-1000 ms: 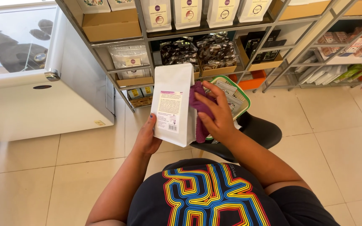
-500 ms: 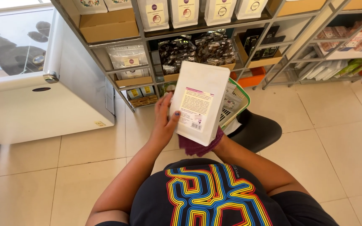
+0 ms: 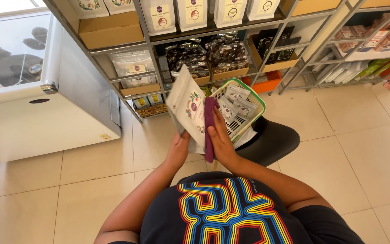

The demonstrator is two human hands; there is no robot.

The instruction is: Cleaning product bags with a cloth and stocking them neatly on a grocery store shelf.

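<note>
Beige floor tiles run under metal shelving stocked with pouches, beside a white chest freezer. At chest height, the left hand grips a white pouch by its lower edge, fingers curled around it. The right hand presses a purple cloth flat against the pouch's face, fingers extended. Just behind, a green-rimmed basket of packets sits on a black stool.
</note>
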